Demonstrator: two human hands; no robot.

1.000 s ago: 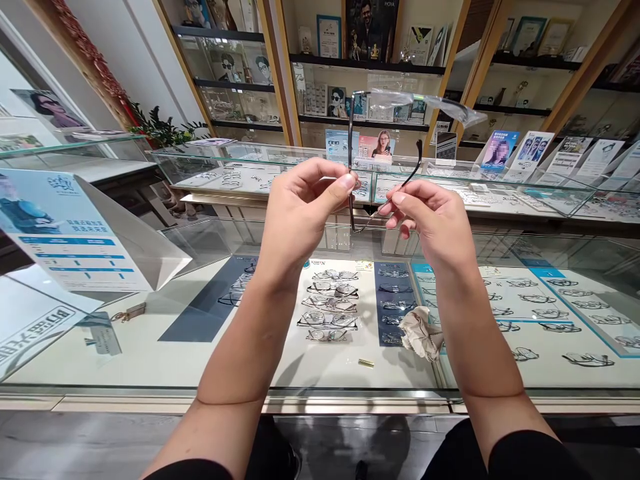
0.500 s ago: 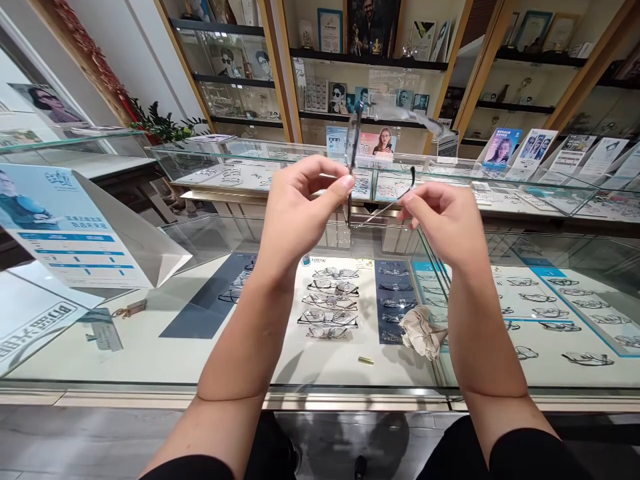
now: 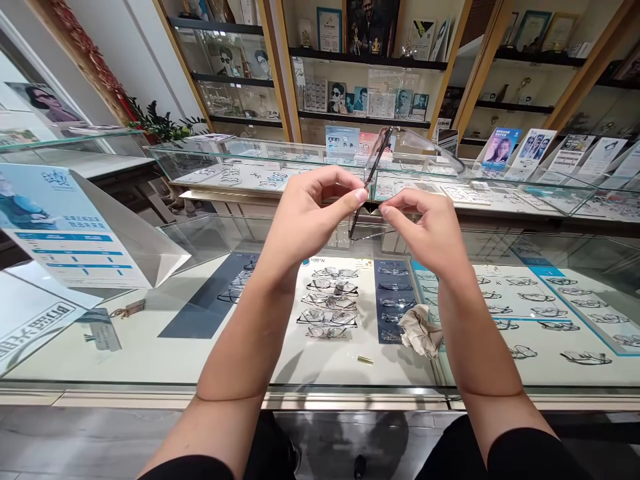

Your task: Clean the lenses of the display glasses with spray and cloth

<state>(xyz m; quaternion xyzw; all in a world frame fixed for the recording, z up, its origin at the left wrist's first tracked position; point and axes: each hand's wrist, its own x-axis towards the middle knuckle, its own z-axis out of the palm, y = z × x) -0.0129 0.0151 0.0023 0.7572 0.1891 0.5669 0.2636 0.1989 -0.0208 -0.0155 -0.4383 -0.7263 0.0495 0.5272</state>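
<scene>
Across the whole foreground runs the glass-topped counter [image 3: 165, 367], its front edge close to the person's body, and both forearms reach over it with open air between them. Tall shelves [image 3: 367, 60] close off the back; before them stands the rear counter [image 3: 230, 195], its near edge behind the hands. Over on the left, a folded sign [image 3: 75, 227] rises beside the left forearm and limits room that way. Down between the forearms, display glasses [image 3: 327, 319] sit in rows under the glass. Up above, the left hand [image 3: 313, 217] has thumb and forefinger pinching the dark rim of the eyeglasses [image 3: 379, 159], held tilted in mid-air. The right hand [image 3: 425, 227] has thumb and forefinger close together near a thin temple; whether they grip it, I cannot tell. Just beside the right forearm lies a crumpled cloth [image 3: 421, 331], and nearer the front edge, a small gold piece [image 3: 365, 360].
</scene>
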